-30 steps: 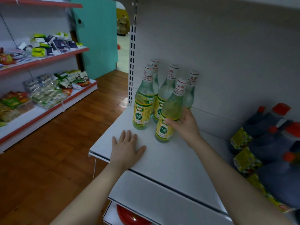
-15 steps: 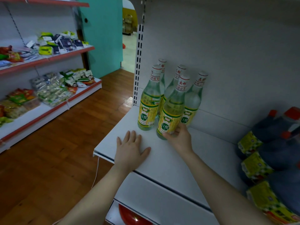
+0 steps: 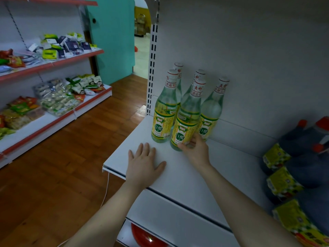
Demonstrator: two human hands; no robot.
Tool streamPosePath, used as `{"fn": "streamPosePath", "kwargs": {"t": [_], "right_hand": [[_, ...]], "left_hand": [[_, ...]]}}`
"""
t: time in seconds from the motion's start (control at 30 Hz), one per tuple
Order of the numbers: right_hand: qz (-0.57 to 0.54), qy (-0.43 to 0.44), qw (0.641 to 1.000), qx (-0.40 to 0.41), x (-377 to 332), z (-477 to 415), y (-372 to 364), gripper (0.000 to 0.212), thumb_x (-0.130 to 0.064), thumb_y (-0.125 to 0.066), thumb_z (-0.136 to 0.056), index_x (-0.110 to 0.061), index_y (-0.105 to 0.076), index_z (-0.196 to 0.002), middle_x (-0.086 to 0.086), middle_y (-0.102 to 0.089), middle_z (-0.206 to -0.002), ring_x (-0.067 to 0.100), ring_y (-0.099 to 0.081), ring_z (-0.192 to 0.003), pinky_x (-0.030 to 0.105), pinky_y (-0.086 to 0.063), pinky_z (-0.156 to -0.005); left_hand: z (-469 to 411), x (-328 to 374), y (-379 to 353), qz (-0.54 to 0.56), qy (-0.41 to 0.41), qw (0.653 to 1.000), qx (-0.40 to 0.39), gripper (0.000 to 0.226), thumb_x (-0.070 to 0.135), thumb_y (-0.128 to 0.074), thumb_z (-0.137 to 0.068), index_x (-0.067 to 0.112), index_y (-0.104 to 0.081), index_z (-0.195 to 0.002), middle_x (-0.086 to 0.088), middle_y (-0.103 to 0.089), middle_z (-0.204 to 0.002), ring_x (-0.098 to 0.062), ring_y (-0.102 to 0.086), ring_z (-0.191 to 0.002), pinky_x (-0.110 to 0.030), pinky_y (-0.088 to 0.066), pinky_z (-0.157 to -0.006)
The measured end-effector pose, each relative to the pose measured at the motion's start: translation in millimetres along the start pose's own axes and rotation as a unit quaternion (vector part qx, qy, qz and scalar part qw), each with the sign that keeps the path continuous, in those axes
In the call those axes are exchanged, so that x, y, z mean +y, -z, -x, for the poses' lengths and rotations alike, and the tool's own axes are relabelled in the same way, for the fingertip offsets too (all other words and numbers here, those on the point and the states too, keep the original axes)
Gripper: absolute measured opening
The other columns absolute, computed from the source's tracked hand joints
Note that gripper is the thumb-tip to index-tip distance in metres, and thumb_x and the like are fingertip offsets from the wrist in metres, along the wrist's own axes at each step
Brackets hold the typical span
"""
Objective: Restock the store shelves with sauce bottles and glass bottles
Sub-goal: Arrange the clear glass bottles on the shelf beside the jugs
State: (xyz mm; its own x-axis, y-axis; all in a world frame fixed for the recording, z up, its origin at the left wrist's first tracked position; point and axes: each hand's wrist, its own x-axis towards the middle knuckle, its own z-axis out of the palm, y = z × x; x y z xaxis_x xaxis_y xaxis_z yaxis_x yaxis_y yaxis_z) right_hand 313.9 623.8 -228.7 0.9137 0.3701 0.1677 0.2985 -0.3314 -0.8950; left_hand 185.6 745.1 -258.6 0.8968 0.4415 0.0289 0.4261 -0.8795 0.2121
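Glass bottle (image 3: 185,129) labelled 白醋, gripped low by right hand (image 3: 196,150); left hand (image 3: 142,166) flat on shelf (image 3: 187,177).

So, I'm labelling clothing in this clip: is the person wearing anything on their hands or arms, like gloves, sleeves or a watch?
No. The left hand and the right hand are bare, with no gloves and no ring showing. The forearms are bare too: no sleeve reaches into the frame, and no watch or band shows.

Left hand (image 3: 144,164): flat on the white shelf (image 3: 187,175).
Right hand (image 3: 196,150): holds the front glass bottle (image 3: 185,125).
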Motion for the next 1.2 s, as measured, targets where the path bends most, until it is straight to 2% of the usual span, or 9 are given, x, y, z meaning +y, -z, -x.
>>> {"fn": "streamPosePath", "kwargs": {"t": [0.33, 0.57, 0.67, 0.73, 0.83, 0.93, 1.07, 1.13, 1.2], "right_hand": [[0.009, 0.004, 1.000, -0.019, -4, 0, -1, 0.041, -0.006, -0.075, -0.073, -0.004, -0.057, -0.109, 0.000, -0.059, -0.092, 0.014, -0.055, -0.087, 0.012, -0.037, -0.069], [0.016, 0.017, 1.000, -0.019, -3, 0, -3, 0.045, -0.007, -0.074, -0.074, -0.003, -0.054, -0.113, -0.001, -0.058, -0.097, 0.013, -0.055, -0.092, 0.010, -0.035, -0.071], [0.026, 0.008, 0.999, -0.026, -3, 0, -2, 0.048, -0.009, -0.073, -0.075, -0.005, -0.052, -0.117, 0.005, -0.062, -0.106, 0.016, -0.056, -0.098, 0.011, -0.035, -0.072], [0.054, 0.001, 0.998, -0.043, -2, 1, 0, 0.053, -0.012, -0.073, -0.076, -0.006, -0.049, -0.122, 0.009, -0.061, -0.117, 0.021, -0.056, -0.106, 0.017, -0.037, -0.076], [0.173, -0.003, 0.981, -0.088, 6, 9, 11, 0.057, -0.023, -0.069, -0.079, -0.007, -0.045, -0.128, 0.013, -0.056, -0.127, 0.028, -0.051, -0.118, 0.028, -0.040, -0.087], [0.260, 0.000, 0.957, -0.126, 15, 20, 30, 0.061, -0.030, -0.062, -0.085, -0.004, -0.039, -0.135, 0.016, -0.046, -0.139, 0.028, -0.042, -0.128, 0.030, -0.034, -0.100], [0.274, 0.005, 0.951, -0.146, 16, 34, 57, 0.064, -0.034, -0.056, -0.089, -0.004, -0.032, -0.140, 0.014, -0.036, -0.146, 0.025, -0.033, -0.135, 0.027, -0.026, -0.106], [0.265, 0.026, 0.949, -0.166, 13, 42, 67, 0.064, -0.034, -0.055, -0.090, -0.005, -0.030, -0.141, 0.012, -0.034, -0.148, 0.023, -0.031, -0.136, 0.027, -0.024, -0.107], [0.258, 0.052, 0.946, -0.188, 10, 51, 76, 0.064, -0.035, -0.055, -0.090, -0.006, -0.030, -0.141, 0.010, -0.034, -0.148, 0.022, -0.031, -0.137, 0.026, -0.024, -0.107]], "left_hand": [[1, 0, 0, 0.000, -0.004, 1.000, 0.007, 0.097, 0.069, 0.005, -0.064, 0.018, -0.028, -0.141, -0.007, -0.019, -0.154, -0.026, -0.010, -0.143, -0.052, -0.009, -0.113], [1, 0, 0, -0.003, -0.001, 1.000, 0.006, 0.098, 0.070, 0.005, -0.065, 0.019, -0.027, -0.142, -0.007, -0.019, -0.154, -0.026, -0.010, -0.144, -0.051, -0.010, -0.113], [1, 0, 1, -0.002, 0.002, 1.000, 0.000, 0.094, 0.071, 0.001, -0.068, 0.020, -0.025, -0.143, -0.006, -0.017, -0.155, -0.025, -0.009, -0.144, -0.050, -0.008, -0.113], [0, -1, 0, -0.004, 0.004, 1.000, 0.000, 0.097, 0.071, 0.002, -0.065, 0.020, -0.027, -0.142, -0.005, -0.018, -0.155, -0.024, -0.010, -0.144, -0.050, -0.009, -0.113], [0, 0, 0, -0.009, 0.005, 1.000, 0.003, 0.094, 0.072, -0.001, -0.067, 0.020, -0.029, -0.141, -0.005, -0.020, -0.154, -0.025, -0.012, -0.143, -0.050, -0.012, -0.112], [1, 2, 2, -0.013, 0.006, 1.000, 0.013, 0.091, 0.071, -0.006, -0.070, 0.019, -0.034, -0.139, -0.007, -0.026, -0.152, -0.026, -0.016, -0.142, -0.051, -0.014, -0.111], [5, 7, 8, -0.038, 0.009, 0.999, 0.038, 0.082, 0.065, -0.012, -0.076, 0.009, -0.053, -0.119, -0.016, -0.049, -0.130, -0.030, -0.036, -0.130, -0.049, -0.025, -0.106], [14, 15, 11, -0.016, 0.037, 0.998, 0.051, 0.067, 0.054, -0.029, -0.089, 0.001, -0.052, -0.122, -0.021, -0.047, -0.135, -0.032, -0.034, -0.133, -0.048, -0.021, -0.110], [33, 28, 14, 0.010, 0.063, 0.994, 0.083, 0.059, 0.044, -0.037, -0.093, -0.001, -0.046, -0.130, -0.021, -0.041, -0.141, -0.031, -0.030, -0.137, -0.047, -0.017, -0.112]]}}
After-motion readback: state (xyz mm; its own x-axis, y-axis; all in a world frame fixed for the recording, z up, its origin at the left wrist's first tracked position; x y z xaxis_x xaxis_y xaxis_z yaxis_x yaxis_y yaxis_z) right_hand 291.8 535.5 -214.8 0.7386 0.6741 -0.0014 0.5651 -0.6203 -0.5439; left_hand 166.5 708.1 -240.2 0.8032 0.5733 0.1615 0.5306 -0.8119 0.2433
